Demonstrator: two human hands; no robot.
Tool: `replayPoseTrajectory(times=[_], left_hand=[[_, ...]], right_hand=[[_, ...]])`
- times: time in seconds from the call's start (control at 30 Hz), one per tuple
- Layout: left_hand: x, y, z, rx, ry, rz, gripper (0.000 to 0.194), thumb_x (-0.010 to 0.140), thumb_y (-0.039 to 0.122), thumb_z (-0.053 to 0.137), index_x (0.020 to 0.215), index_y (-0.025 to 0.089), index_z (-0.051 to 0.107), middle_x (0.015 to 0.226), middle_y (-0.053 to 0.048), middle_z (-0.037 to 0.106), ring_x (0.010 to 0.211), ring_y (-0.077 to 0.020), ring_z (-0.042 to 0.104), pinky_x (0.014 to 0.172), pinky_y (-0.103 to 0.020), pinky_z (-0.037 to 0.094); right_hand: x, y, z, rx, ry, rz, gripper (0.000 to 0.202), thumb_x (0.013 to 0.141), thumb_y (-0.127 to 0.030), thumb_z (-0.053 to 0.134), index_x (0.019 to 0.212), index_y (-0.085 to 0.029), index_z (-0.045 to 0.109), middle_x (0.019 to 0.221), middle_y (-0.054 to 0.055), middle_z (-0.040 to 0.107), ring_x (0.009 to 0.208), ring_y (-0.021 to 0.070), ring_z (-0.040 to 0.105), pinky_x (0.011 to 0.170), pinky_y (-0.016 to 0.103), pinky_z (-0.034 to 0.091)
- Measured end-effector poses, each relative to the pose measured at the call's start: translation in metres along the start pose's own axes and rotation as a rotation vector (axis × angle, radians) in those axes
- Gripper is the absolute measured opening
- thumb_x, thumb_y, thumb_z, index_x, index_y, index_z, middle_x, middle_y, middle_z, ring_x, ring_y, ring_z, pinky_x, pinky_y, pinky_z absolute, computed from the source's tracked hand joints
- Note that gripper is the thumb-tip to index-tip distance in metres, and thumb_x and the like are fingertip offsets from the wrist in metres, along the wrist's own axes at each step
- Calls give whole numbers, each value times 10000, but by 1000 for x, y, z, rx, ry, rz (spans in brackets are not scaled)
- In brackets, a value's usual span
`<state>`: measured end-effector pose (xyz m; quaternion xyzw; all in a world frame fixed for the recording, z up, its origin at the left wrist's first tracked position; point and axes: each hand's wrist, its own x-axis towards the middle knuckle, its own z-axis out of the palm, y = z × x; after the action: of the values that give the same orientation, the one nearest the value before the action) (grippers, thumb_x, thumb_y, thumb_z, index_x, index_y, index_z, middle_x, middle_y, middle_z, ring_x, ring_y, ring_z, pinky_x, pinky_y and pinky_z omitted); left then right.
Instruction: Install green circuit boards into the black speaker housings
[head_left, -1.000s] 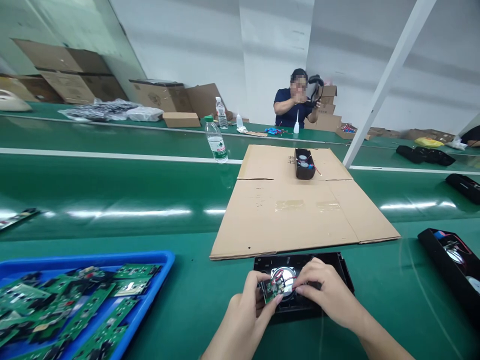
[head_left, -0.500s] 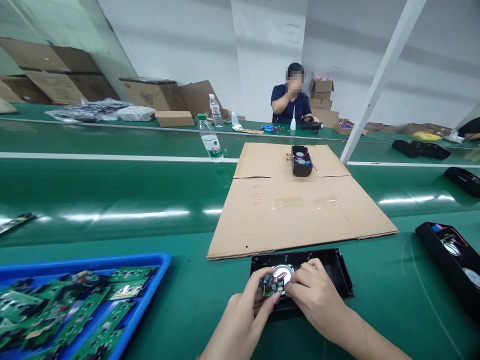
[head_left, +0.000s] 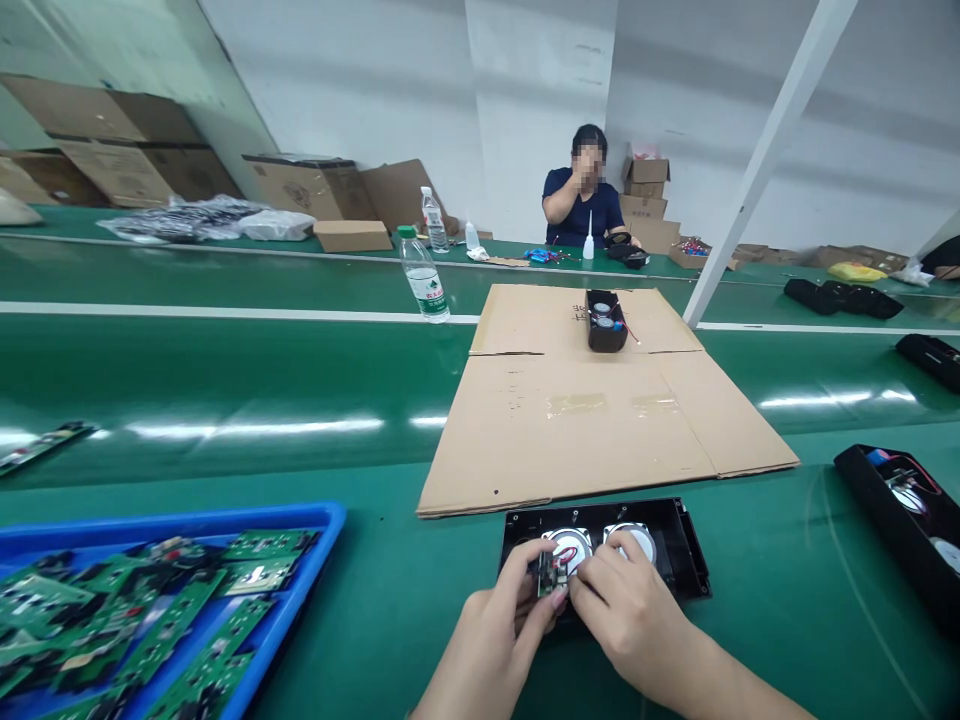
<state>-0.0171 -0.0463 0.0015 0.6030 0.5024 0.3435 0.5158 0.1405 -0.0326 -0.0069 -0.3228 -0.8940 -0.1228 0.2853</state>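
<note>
My left hand [head_left: 499, 615] pinches a small green circuit board [head_left: 550, 575] between thumb and fingers, tilted up over a black speaker housing [head_left: 676, 545]. Close against the board's right edge, my right hand [head_left: 628, 605] has its fingertips pressed together; what they grip is hidden by the fingers. A short red wire [head_left: 568, 556] shows beside the board. Inside the housing lie two round silver speakers [head_left: 643, 537], partly covered by my hands. The housing rests on the green bench.
A blue tray [head_left: 330, 520] of circuit boards stands at left. Ahead lies flat cardboard [head_left: 600, 440] bearing another black housing [head_left: 606, 335]. One more open housing [head_left: 855, 480] sits at right. A water bottle [head_left: 426, 285] stands beyond; a person [head_left: 581, 205] sits across, near a white post [head_left: 765, 160].
The circuit board has turned more edge-on in my left hand. My right hand has shifted slightly down, and the second speaker shows more. The view has moved a little.
</note>
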Motion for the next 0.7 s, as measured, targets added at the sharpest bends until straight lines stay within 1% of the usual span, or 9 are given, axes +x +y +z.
replayPoseTrajectory(times=[0.07, 0.13, 0.23, 0.3, 0.37, 0.43, 0.6, 0.67, 0.7], left_hand=[[0, -2, 0, 48, 11, 34, 249, 834, 263, 418, 1079, 274, 461, 725, 36, 674, 686, -145, 669, 630, -213, 542], [-1, -4, -2, 82, 13, 84, 248, 846, 244, 410, 1085, 285, 462, 743, 37, 677, 686, -129, 664, 636, -195, 535], [0, -5, -5, 126, -3, 208, 247, 851, 194, 391, 1057, 294, 484, 777, 37, 670, 655, -101, 649, 613, -162, 523], [2, -5, -6, 161, -10, 300, 258, 849, 160, 370, 1035, 285, 499, 730, 39, 650, 586, -87, 624, 558, -143, 509], [4, -6, -6, 193, -3, 359, 265, 848, 141, 356, 1027, 274, 500, 647, 48, 614, 525, -81, 593, 515, -135, 492], [5, -7, -4, 215, 10, 380, 268, 853, 136, 348, 1037, 270, 489, 590, 59, 577, 485, -79, 566, 486, -132, 475], [5, -9, -2, 268, 30, 387, 269, 859, 140, 334, 1049, 271, 472, 539, 73, 533, 429, -78, 515, 447, -139, 441], [5, -10, -2, 275, 23, 378, 258, 860, 154, 326, 1035, 266, 480, 524, 75, 526, 415, -81, 506, 441, -146, 439], [4, -10, -2, 272, 13, 357, 247, 861, 168, 326, 1026, 262, 484, 519, 75, 528, 407, -82, 505, 440, -150, 441]], right_hand=[[-3, -1, 3, 54, 6, 55, 339, 867, -38, 313, 608, -149, 502, 612, 18, 460, 572, 127, 342, 603, 287, 299], [-5, 0, 5, 178, -21, 189, 275, 879, -86, 353, 656, -157, 498, 628, 7, 472, 580, 124, 368, 587, 267, 315], [-7, 2, 5, 386, -127, 435, 42, 840, -144, 481, 855, -168, 512, 682, -3, 518, 645, 141, 435, 594, 254, 360], [-6, 3, 3, 436, -199, 503, 163, 806, -139, 532, 960, -184, 503, 719, -5, 538, 673, 152, 452, 613, 264, 377], [-4, 4, 1, 413, -225, 481, 164, 815, -135, 514, 968, -194, 514, 747, 5, 540, 682, 160, 453, 620, 275, 379], [-3, 4, 0, 373, -202, 437, 107, 848, -145, 456, 917, -182, 529, 745, 20, 530, 676, 164, 443, 605, 278, 371], [-3, 0, 5, 295, -121, 362, 169, 893, -181, 367, 889, -151, 533, 710, 34, 511, 641, 162, 417, 589, 288, 366], [-3, -2, 7, 271, -128, 365, 171, 890, -175, 370, 876, -150, 539, 708, 34, 510, 634, 162, 420, 587, 293, 373], [-3, -2, 6, 270, -153, 385, 158, 882, -168, 388, 865, -154, 544, 706, 31, 513, 634, 162, 427, 589, 295, 380]])
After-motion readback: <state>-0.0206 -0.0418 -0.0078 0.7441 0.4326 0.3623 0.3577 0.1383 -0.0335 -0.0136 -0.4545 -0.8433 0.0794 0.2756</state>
